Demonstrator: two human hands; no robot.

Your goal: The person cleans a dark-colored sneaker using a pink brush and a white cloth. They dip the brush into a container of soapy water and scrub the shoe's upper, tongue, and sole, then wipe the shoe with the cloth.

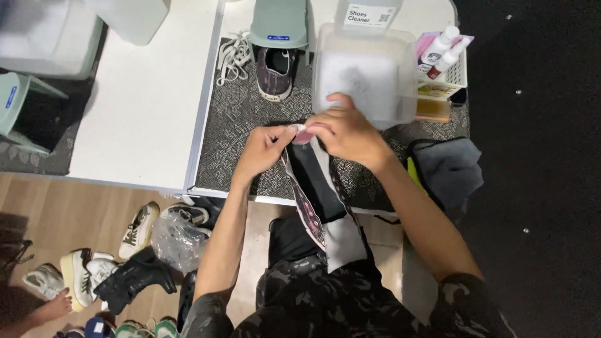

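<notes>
From my remote seat I see one white table (pixel 144 100) with a patterned grey mat (pixel 238 119), and on it, near the hands, one clear plastic tub (pixel 366 69) standing just beyond them, one dark sneaker (pixel 275 72) beside loose white laces (pixel 233 57), one grey cloth (pixel 447 166) and two small white bottles (pixel 446 50) in a basket. My left hand (pixel 263 153) and right hand (pixel 347 134) meet over the mat, fingers pinched narrow on the top of one dark shoe upper (pixel 313 188) hanging toward my lap, though I cannot tell what the small pink thing (pixel 302 134) between them is.
</notes>
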